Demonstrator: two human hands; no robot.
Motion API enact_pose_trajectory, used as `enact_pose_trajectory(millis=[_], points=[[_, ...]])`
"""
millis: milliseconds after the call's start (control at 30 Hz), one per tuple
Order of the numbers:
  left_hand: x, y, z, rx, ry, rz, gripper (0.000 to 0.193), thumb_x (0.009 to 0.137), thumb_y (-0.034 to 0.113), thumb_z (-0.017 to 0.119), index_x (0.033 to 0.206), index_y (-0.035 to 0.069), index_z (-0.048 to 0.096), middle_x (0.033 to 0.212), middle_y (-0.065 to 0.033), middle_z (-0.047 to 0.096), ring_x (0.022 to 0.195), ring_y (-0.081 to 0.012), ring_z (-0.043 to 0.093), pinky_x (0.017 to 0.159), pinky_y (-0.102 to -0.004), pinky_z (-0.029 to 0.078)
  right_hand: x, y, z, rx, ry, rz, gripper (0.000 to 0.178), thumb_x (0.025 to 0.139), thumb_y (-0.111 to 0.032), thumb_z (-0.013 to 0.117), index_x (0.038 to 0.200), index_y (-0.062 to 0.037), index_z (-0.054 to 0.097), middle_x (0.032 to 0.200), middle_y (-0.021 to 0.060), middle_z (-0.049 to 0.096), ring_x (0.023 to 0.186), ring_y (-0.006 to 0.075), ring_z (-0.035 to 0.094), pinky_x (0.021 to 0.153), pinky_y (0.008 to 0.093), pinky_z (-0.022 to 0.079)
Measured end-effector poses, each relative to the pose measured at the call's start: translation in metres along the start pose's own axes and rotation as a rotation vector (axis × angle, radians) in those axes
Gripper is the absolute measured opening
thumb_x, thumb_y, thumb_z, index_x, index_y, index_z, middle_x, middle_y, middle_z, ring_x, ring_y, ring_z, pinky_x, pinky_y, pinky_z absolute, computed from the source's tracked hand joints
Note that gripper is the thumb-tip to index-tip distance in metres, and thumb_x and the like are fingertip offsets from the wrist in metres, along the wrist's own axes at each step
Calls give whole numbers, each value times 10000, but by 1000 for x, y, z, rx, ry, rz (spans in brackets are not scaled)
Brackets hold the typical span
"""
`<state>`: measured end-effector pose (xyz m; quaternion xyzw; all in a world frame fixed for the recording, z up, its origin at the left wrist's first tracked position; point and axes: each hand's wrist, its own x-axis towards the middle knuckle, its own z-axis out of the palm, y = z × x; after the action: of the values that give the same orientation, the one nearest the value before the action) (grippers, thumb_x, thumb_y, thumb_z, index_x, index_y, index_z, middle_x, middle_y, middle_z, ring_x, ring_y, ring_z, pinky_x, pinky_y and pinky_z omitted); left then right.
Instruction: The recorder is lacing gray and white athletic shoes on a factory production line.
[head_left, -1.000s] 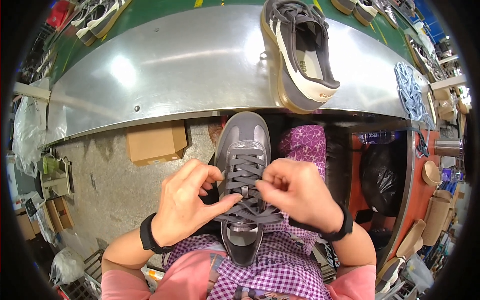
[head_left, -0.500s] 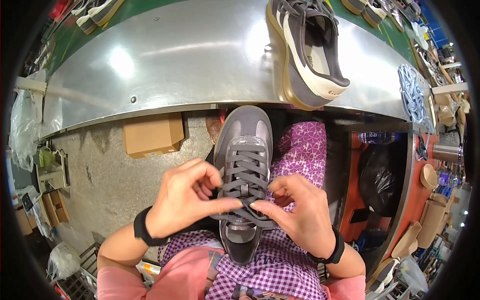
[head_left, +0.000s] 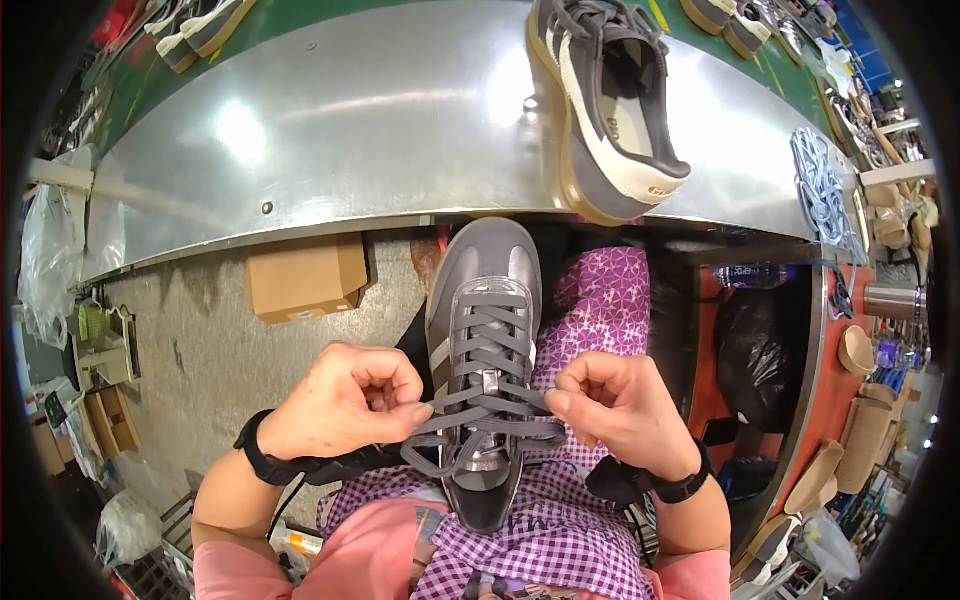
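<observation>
A grey sneaker (head_left: 492, 255) rests on my lap with its toe pointing away from me. Grey laces (head_left: 492, 345) crisscross over its tongue, and loose loops lie across the upper part near the opening. On the shoe's left side, my left hand (head_left: 335, 405) pinches a shoelace between thumb and curled fingers. Across from it, my right hand (head_left: 630, 405) pinches the lace on the other side. The lace spans the tongue between both hands. A second grey and white sneaker (head_left: 625, 120), laced, lies on the metal bench with its heel toward me.
The metal bench (head_left: 380, 120) curves across in front of me, and a bundle of pale blue laces (head_left: 825, 190) hangs at its right end. Below is a cardboard box (head_left: 305, 278) on the floor. A black plastic bag (head_left: 755, 350) sits in the red-orange shelf to the right.
My hands have moved apart from above the tongue to either side of the shoe, drawing the lace outward. Loops of lace now spread near the shoe's opening.
</observation>
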<state>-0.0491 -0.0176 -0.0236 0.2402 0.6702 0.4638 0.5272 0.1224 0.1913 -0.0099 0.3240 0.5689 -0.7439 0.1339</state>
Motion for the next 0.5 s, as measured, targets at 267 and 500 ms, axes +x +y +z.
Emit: enact_pose_trajectory(millis=[267, 500], points=[[-5, 17, 16, 764, 359, 576, 301, 635, 226, 851, 765, 49, 645, 769, -58, 540, 663, -227, 568, 566, -327, 476, 5, -5, 26, -968, 311, -927, 249, 732, -138, 757, 908, -44, 607, 817, 81, 551, 720, 246, 589, 593, 327, 500], [-14, 12, 29, 586, 172, 362, 193, 710, 178, 796, 754, 53, 656, 843, -79, 548, 817, -265, 557, 713, -368, 467, -6, -7, 38, -1063, 128, -738, 221, 775, -132, 701, 928, -32, 577, 769, 88, 519, 713, 260, 592, 568, 349, 489]])
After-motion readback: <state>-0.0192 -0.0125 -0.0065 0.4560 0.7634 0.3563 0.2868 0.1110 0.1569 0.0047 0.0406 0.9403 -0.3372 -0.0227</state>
